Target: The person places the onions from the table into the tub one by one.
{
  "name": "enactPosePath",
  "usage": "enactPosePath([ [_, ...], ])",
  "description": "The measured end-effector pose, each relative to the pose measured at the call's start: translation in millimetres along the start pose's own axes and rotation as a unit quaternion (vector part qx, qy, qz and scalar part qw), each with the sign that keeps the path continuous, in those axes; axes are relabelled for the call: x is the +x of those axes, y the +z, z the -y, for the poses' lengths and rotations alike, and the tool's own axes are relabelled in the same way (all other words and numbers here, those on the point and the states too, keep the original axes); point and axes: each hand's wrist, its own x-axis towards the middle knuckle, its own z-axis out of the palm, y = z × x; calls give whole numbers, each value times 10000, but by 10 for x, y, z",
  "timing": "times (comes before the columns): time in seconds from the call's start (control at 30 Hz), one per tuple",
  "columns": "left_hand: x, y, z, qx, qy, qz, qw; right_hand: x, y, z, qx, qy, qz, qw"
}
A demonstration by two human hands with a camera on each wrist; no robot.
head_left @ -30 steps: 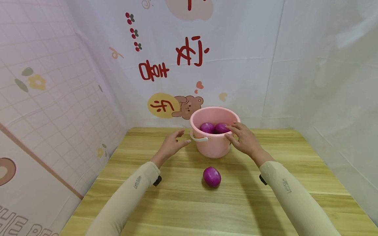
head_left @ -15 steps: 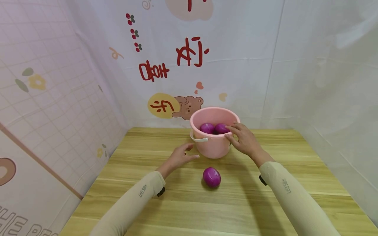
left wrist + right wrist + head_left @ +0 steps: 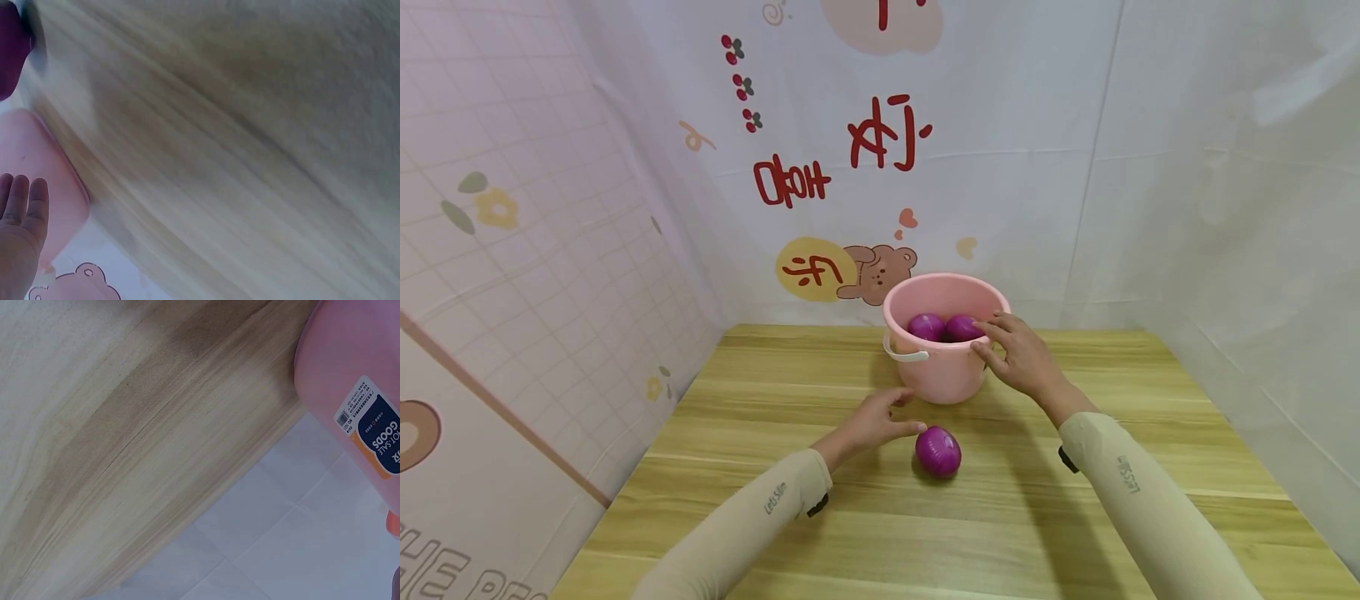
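A pink bucket (image 3: 942,371) with a white handle (image 3: 906,353) stands toward the back of the table. Inside it lie purple onions, one on the left (image 3: 927,326) and one on the right (image 3: 964,327). Another shiny purple onion (image 3: 938,452) rests on the table in front of the bucket. My left hand (image 3: 880,419), fingers and thumb spread apart, reaches beside that onion, its thumb tip right at the onion's upper left edge; it holds nothing. My right hand (image 3: 1021,354) holds the bucket's right rim, fingers over the edge and thumb against the outer wall.
The wooden table (image 3: 820,542) ends at a white printed curtain (image 3: 1030,192) behind the bucket. Another curtain (image 3: 550,250) hangs along the left side. A label (image 3: 378,428) is stuck on the bucket's wall in the right wrist view.
My left hand has moved from the bucket's left side toward me and to the right, down to the onion on the table. The right hand stays on the bucket's rim.
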Motion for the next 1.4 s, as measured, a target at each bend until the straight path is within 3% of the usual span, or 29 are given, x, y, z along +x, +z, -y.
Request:
enactPosePath([
  [0.23, 9, 105, 20, 85, -151, 246, 9995, -6, -1, -1, -58, 2, 8, 10000],
  [0.57, -23, 192, -23, 303, -129, 540, 9980, -1, -18, 22, -63, -3, -22, 10000],
  [1.0, -36, 255, -43, 278, -22, 932, 9953, -4, -16, 20, -76, 11, 10, 10000],
  [1.4, -11, 270, -20, 857, 291, 989, 9910, -2, -16, 24, -76, 50, 70, 9999],
])
